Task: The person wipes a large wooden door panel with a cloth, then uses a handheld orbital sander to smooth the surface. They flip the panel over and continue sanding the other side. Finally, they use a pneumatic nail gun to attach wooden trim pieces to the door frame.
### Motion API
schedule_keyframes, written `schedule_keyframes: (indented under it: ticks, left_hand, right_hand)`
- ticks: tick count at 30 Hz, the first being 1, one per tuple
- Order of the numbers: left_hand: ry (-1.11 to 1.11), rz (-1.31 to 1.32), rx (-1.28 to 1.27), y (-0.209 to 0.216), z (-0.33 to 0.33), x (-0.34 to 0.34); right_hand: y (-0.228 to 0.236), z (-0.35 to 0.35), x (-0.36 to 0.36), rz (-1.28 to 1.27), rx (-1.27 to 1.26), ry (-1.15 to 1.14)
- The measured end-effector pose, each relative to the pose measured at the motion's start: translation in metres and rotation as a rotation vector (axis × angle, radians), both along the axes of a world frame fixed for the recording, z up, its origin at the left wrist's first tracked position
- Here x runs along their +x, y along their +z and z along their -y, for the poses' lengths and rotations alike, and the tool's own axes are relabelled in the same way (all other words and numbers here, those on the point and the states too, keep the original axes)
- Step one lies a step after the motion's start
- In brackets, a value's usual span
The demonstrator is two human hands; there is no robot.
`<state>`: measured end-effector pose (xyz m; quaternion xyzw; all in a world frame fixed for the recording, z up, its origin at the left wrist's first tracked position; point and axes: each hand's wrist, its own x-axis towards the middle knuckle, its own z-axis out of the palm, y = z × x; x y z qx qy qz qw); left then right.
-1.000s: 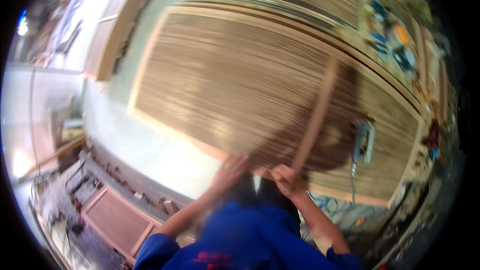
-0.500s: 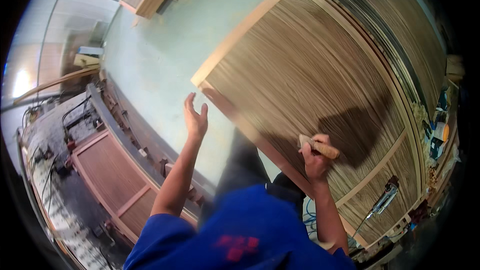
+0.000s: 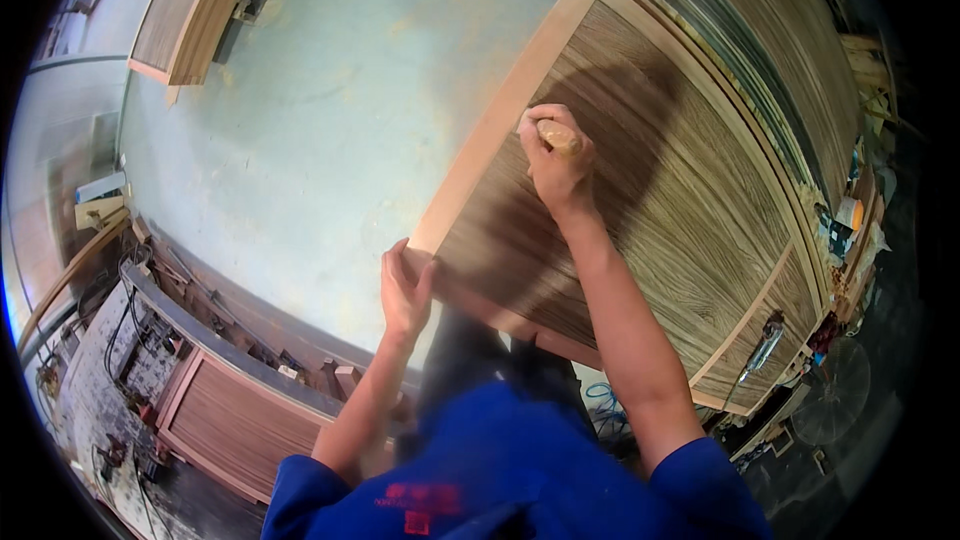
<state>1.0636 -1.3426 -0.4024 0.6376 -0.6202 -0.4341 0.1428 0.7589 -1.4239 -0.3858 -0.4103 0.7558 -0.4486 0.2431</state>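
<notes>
In front of me, slightly right, lies a large framed wooden panel [image 3: 700, 270] with brown grain and a pale frame. My left hand [image 3: 405, 295] holds its near left corner, thumb over the frame and fingers round the outer edge. My right hand [image 3: 562, 165] is closed round a short scraper-like tool [image 3: 558, 137] with a rounded wooden handle. It is at the panel's left side, close to the inner edge of the frame strip. The hand hides the tool's working end. A metal hand tool [image 3: 765, 345] lies on the panel's near right part.
Thin sheets [image 3: 730, 70] stand along the panel's far right side. Another wooden piece [image 3: 190, 20] stands at the far left on the pale floor [image 3: 310, 140]. A reddish framed panel [image 3: 235, 420] lies on a cluttered bench at the lower left. Blue hose [image 3: 605, 402] shows beside my legs.
My right hand has carried the wooden-handled tool from the panel's near side up to its left frame strip. My left hand, formerly apart with fingers spread, has taken hold of the corner.
</notes>
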Motion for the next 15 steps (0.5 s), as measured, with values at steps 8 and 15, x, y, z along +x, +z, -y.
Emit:
schedule_keyframes:
  ticks: [8,15]
  left_hand:
    - [-0.031,-0.002,0.085,-0.001,0.001,0.007]
    - [-0.048,0.001,0.103,-0.011,-0.002,0.011]
  right_hand:
    - [0.013,0.006,0.016,-0.147,-0.056,0.021]
    - [0.002,0.002,0.019,-0.050,-0.005,-0.084]
